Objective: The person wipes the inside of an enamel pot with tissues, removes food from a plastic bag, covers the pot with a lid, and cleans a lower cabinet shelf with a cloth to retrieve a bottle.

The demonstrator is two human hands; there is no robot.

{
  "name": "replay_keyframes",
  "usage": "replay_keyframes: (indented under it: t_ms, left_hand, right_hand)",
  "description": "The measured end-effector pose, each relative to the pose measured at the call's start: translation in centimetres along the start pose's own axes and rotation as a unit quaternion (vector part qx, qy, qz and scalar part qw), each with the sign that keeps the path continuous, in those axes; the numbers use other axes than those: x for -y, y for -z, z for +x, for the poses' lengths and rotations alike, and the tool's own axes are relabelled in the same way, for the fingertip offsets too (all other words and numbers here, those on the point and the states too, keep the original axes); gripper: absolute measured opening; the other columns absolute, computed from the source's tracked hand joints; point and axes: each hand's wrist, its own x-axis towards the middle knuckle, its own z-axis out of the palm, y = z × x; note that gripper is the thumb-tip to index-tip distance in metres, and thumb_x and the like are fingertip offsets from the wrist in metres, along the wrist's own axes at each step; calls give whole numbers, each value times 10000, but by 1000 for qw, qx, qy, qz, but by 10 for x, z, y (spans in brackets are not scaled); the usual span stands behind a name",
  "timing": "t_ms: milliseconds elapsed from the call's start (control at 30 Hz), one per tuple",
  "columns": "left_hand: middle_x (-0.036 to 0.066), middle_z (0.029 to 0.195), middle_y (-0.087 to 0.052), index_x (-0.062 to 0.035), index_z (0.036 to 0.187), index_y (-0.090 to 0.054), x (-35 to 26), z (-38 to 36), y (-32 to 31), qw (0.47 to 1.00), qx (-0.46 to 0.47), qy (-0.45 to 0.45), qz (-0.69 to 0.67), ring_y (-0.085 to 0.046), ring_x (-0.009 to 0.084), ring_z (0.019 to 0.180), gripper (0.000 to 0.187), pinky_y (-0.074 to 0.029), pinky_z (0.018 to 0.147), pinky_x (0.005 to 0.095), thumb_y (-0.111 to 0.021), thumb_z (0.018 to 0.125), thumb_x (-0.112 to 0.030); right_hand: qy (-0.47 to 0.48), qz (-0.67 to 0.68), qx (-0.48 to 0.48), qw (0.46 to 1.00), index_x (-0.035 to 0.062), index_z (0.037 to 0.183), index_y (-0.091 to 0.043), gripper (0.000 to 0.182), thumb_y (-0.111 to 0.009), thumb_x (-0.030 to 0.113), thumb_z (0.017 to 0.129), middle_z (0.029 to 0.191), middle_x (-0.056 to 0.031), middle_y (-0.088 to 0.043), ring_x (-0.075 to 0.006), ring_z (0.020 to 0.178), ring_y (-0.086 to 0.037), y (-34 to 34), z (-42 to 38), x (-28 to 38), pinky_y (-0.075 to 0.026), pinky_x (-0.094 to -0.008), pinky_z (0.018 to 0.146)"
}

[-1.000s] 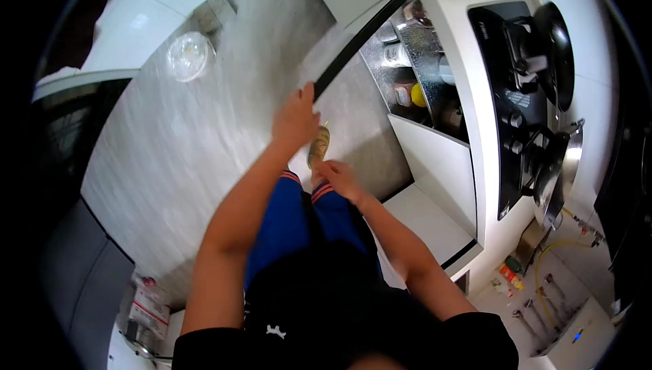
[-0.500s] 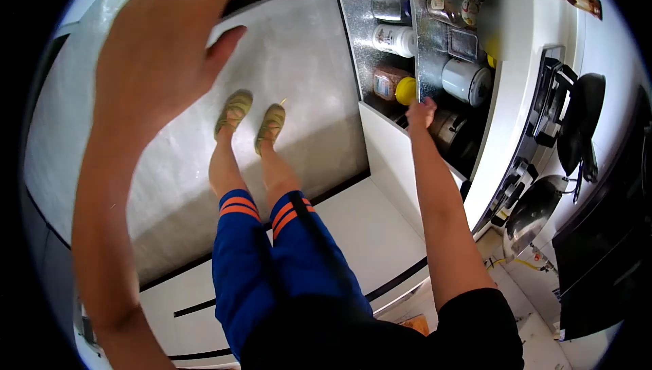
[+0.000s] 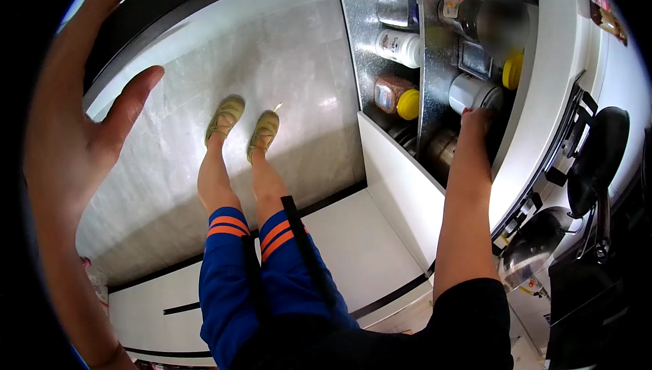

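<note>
My right hand (image 3: pixel 479 120) reaches into the open cabinet drawer and touches the near end of a white canister (image 3: pixel 468 91) lying on its side; its fingers are partly hidden. A yellow-lidded jar (image 3: pixel 394 96) and a white bottle (image 3: pixel 399 47) lie in the left compartment beside it. At the left of the view, my left hand (image 3: pixel 88 98) is raised with thumb and fingers apart by a black edge (image 3: pixel 146 20), holding nothing.
White drawer front (image 3: pixel 401 166) below the jars. At the right, a stove (image 3: pixel 543 187) carries a black pan (image 3: pixel 598 159) and a metal wok (image 3: pixel 536 248). My legs and green shoes (image 3: pixel 226 117) are on the grey floor (image 3: pixel 305 71).
My right hand has moved from the divider near the yellow-lidded jar to the white canister. My left hand has shifted left and down in view, and the camera view has turned slightly.
</note>
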Motion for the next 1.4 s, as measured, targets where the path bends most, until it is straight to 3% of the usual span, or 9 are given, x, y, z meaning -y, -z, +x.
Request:
replay_keyframes:
  t_ms: [367,467,633,833,1000,1067,1133,1200,1400]
  left_hand:
    - [143,1273,-537,-54,1347,-421,-4,-1,2,997,11,-4,-72,-551,275,1149,641,-471,967,374,-707,782,-152]
    - [142,1281,-532,-58,1348,-421,-4,0,2,996,17,16,-83,-537,272,1167,645,-460,978,375,-711,779,-148]
    - [129,1282,-527,-77,1347,-425,9,6,3,999,-4,-36,-26,-525,259,1176,635,-449,980,372,-706,788,-186]
    - [115,1197,-551,-78,1306,-454,9,11,-1,999,-29,-38,-16,-550,247,1108,592,-462,913,357,-683,793,-264]
    - [107,1177,-564,-88,1299,-463,10,16,6,999,-35,-23,-10,-563,245,1085,597,-469,894,350,-693,778,-264]
    - [109,1252,-557,-107,1342,-445,7,18,16,1000,-19,9,-6,-557,258,1130,673,-464,945,354,-744,742,-160]
    - [107,1228,-567,-115,1327,-462,6,22,19,999,-33,8,-22,-557,273,1113,671,-455,944,362,-748,720,-135]
    - [105,1204,-578,-122,1312,-480,4,25,25,996,-79,-13,-46,-558,289,1096,671,-446,942,370,-752,699,-111]
    - [102,1250,-529,-73,1258,-502,-102,-8,17,947,-178,-64,-259,-468,302,1200,705,-321,1039,508,-760,633,-270]
  right_hand:
    - [-167,384,41,907,54,1202,-469,341,-499,191,890,1015,-125,-591,-229,878,-585,-19,-63,29,-518,-359,737]
    - [137,93,-71,984,0,1225,-464,404,-501,205,879,1104,-161,-574,-281,1008,-539,-3,-60,33,-444,-384,870]
    - [572,-275,-170,754,-1,1201,-548,467,-485,331,878,1236,-222,-552,-372,1128,-531,1,56,8,-407,-450,984]
    - [419,-283,-28,862,26,1023,-642,297,-496,235,871,1020,-184,-658,-318,970,-631,5,58,26,-501,-401,862]
    - [508,-540,-279,610,-22,1240,-508,398,-456,196,912,1212,-241,-550,-328,1103,-561,33,-24,0,-420,-374,969]
    - [478,-675,-226,515,-63,1317,-418,457,-415,189,935,1307,-272,-465,-354,1181,-498,67,-66,-3,-355,-382,1032]
    - [545,-347,-78,759,-97,1331,-371,482,-399,192,946,1321,-294,-441,-380,1201,-473,95,-88,-14,-331,-414,1055]
    - [541,-104,88,830,-49,1197,-539,344,-405,129,935,1209,-249,-551,-356,1153,-513,115,-131,-34,-381,-429,1004]
    - [438,-58,428,788,27,1084,-589,202,-537,52,890,906,-90,-530,-176,745,-497,205,-332,-76,-425,-268,693]
